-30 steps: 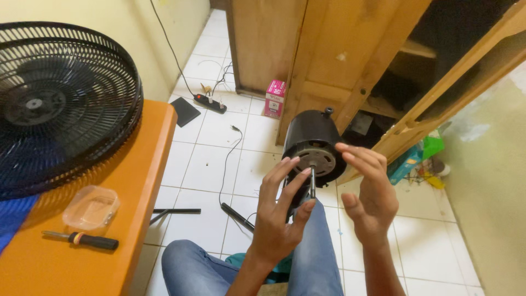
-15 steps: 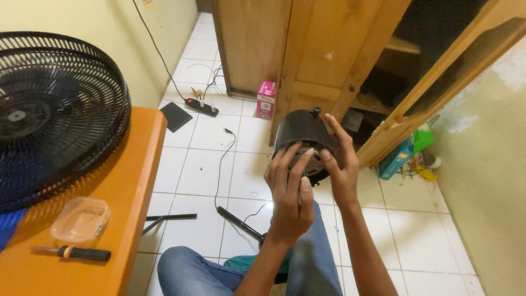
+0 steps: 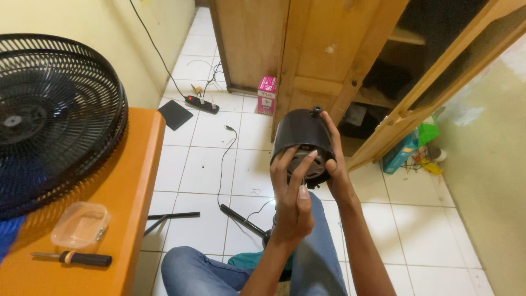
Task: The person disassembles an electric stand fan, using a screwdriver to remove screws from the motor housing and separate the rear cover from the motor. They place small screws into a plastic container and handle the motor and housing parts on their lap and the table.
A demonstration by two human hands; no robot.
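So I've got the black fan motor housing (image 3: 304, 140) up in the air at centre frame, above my knees, with its open end tipped down toward me and its long axis running away toward the wooden cupboard (image 3: 329, 49). My right hand (image 3: 335, 159) is clamped along its right side, fingers reaching up to the knob on top. My left hand (image 3: 293, 200) sits just below, fingers spread and touching the metal face inside the opening, not gripping anything. Left hand's the nearer 1 to that face. At frame left on the orange table (image 3: 131, 181): 1 fan grille (image 3: 49, 120), 1 clear plastic box (image 3: 80, 225), 1 screwdriver (image 3: 74, 258).
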